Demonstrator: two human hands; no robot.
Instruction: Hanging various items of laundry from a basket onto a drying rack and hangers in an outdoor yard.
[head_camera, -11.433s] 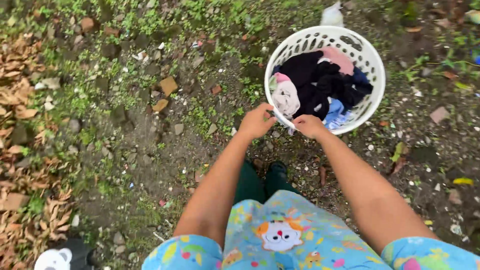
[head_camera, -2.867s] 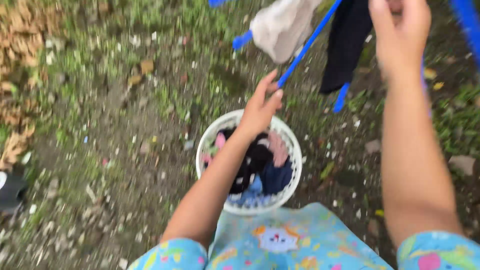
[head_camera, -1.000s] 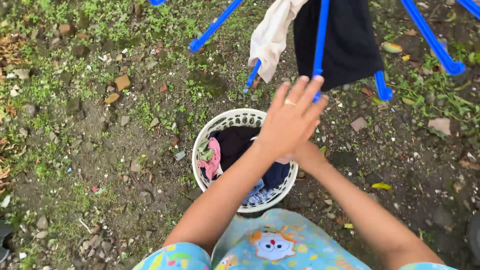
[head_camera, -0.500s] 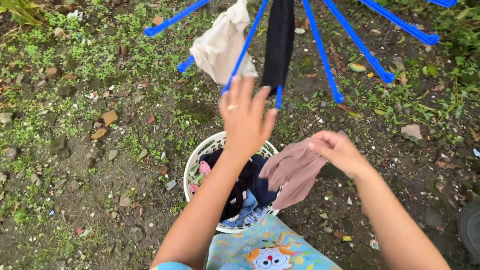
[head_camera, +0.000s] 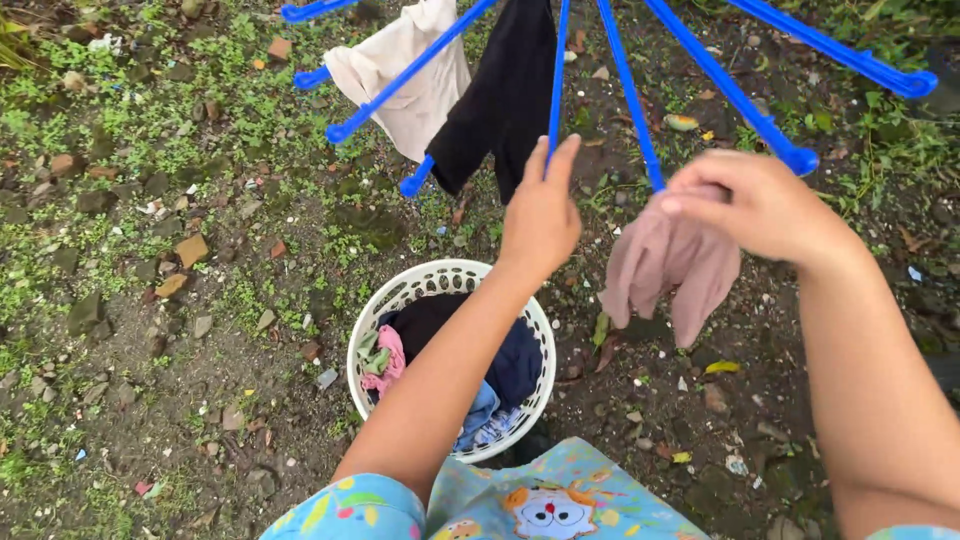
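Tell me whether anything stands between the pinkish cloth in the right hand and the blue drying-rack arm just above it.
Nothing visible does. The right hand holds the pinkish cloth just below a bare blue rack arm. The black garment and cream cloth hang on arms further left.

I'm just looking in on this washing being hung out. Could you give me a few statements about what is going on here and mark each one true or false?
1. The right hand holds a dusty pink garment. True.
2. The white laundry basket is empty. False: dark, pink and blue clothes lie in it.
3. The left hand is raised to one of the blue drying rack arms. True.
4. Nothing hangs on the rack so far. False: a cream garment and a black garment already hang from it.
5. The basket stands on a tiled floor. False: it stands on bare ground with stones and patches of grass.
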